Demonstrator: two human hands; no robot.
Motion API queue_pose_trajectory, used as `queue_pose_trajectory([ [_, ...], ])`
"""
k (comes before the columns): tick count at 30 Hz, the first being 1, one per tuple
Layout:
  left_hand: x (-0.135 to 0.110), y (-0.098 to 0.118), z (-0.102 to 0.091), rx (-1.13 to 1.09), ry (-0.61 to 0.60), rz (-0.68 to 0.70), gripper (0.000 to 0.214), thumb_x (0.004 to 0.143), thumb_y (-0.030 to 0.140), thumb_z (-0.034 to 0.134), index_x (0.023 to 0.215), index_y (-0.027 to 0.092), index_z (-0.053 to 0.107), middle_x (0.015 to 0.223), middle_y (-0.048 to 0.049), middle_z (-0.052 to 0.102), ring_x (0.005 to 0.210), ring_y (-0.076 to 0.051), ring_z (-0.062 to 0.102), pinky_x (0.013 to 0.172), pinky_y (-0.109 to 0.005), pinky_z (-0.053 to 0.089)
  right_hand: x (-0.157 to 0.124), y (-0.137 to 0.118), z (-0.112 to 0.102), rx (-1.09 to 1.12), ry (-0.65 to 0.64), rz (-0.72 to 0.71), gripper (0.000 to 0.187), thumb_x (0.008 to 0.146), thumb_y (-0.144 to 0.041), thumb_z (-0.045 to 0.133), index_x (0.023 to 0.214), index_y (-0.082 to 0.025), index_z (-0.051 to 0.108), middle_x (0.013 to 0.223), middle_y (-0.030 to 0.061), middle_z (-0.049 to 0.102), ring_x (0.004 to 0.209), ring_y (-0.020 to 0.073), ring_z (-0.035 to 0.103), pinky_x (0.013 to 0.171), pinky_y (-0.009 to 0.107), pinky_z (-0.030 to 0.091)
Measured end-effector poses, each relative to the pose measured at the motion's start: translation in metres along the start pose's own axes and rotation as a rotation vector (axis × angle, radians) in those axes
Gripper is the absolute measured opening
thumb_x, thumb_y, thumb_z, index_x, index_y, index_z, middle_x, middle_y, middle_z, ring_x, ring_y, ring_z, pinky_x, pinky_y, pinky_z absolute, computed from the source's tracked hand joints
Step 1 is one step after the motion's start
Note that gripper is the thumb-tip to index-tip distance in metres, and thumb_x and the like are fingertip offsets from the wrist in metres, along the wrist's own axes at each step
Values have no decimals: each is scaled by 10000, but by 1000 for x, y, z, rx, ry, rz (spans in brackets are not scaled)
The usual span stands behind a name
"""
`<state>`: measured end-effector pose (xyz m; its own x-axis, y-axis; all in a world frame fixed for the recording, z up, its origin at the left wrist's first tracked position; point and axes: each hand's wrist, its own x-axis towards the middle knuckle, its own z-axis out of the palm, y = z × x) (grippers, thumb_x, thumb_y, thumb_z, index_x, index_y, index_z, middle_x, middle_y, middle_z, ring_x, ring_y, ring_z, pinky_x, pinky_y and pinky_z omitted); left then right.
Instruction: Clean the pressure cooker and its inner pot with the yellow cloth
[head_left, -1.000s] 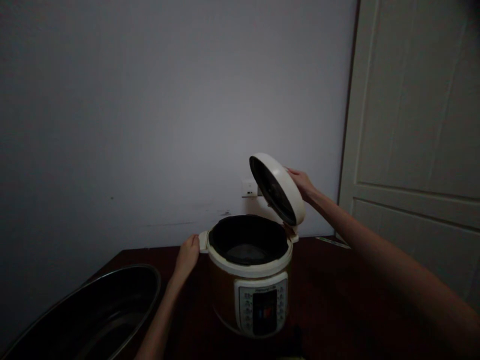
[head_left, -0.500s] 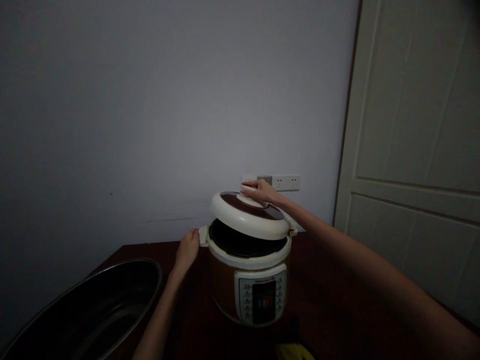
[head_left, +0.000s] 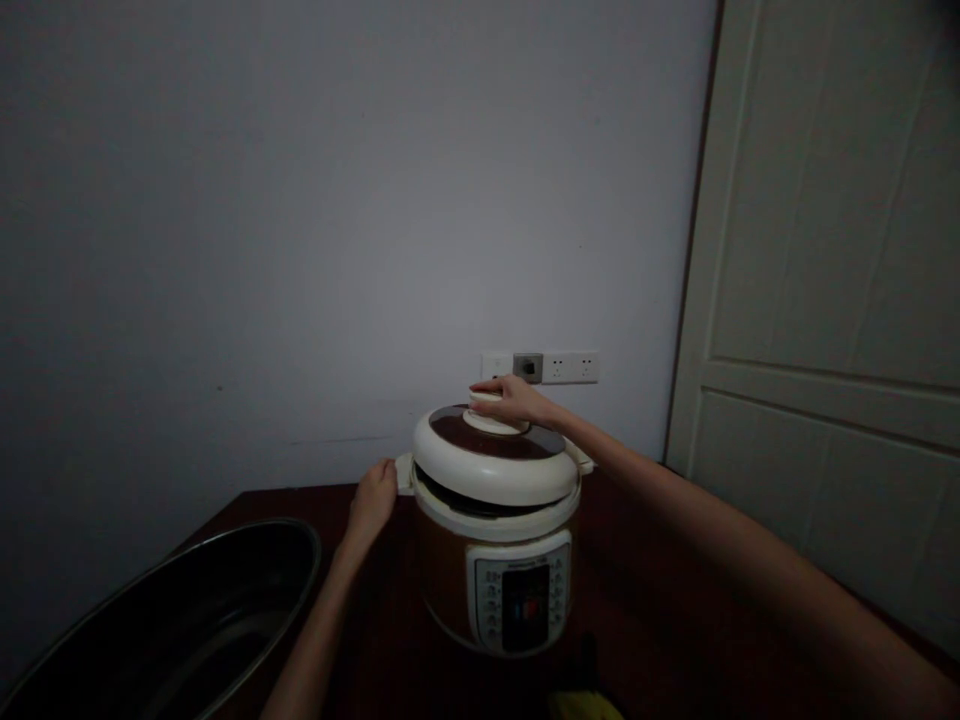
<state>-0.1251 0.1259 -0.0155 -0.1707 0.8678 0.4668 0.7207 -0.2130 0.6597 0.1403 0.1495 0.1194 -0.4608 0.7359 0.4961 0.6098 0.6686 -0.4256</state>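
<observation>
An electric pressure cooker (head_left: 442, 570) with a white rim and a front button panel (head_left: 519, 605) stands on a dark red table. Its lid (head_left: 491, 478), white with a brown top, rests low over the pot, with a dark gap showing at the front. My right hand (head_left: 514, 400) is closed around the white knob on the lid. At the cooker's left side, my left hand (head_left: 373, 497) is closed on the white side handle (head_left: 405, 474). The inside of the pot is mostly hidden by the lid.
A large dark metal basin (head_left: 311, 560) stands to the left, its rim near my left forearm. Something yellow (head_left: 585, 705) lies at the bottom edge. Wall sockets (head_left: 570, 367) are behind the cooker, and a pale door (head_left: 825, 300) is on the right.
The lid has come down onto the pot with my right hand on its knob, and the gap at the front has narrowed. My left hand has stayed on the side handle.
</observation>
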Motion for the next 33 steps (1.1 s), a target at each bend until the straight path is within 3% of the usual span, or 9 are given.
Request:
queue_pose_trajectory([
  [23, -3, 6, -3, -18, 22, -10, 337, 798, 391, 264, 720, 196, 528, 781, -83, 642, 784, -229, 594, 735, -346, 447, -3, -3, 13, -170, -84, -126, 487, 778, -424, 560, 1175, -147, 614, 1151, 104, 642, 1006, 247, 614, 850, 322, 457],
  [27, -3, 7, -5, 13, 15, -3, 337, 803, 386, 253, 710, 196, 514, 779, -82, 634, 777, -223, 589, 733, -343, 448, -2, -5, 10, -211, -113, -141, 560, 768, -479, 566, 1219, -149, 581, 1149, 125, 638, 1030, 267, 594, 872, 355, 446],
  [30, -2, 6, -6, 31, -13, 10, 349, 813, 393, 244, 724, 196, 518, 782, -82, 629, 776, -222, 586, 739, -344, 443, -13, -11, 2, -312, -19, -193, 705, 705, -580, 604, 1267, -160, 535, 1209, 149, 591, 1073, 299, 554, 915, 416, 415],
  [33, -1, 4, -7, 46, -31, 24, 360, 818, 399, 238, 731, 194, 521, 797, -87, 629, 787, -220, 583, 748, -344, 437, -51, -17, -10, -327, 230, -276, 573, 777, -504, 567, 1243, -172, 552, 1218, 131, 580, 1106, 272, 524, 962, 438, 380],
])
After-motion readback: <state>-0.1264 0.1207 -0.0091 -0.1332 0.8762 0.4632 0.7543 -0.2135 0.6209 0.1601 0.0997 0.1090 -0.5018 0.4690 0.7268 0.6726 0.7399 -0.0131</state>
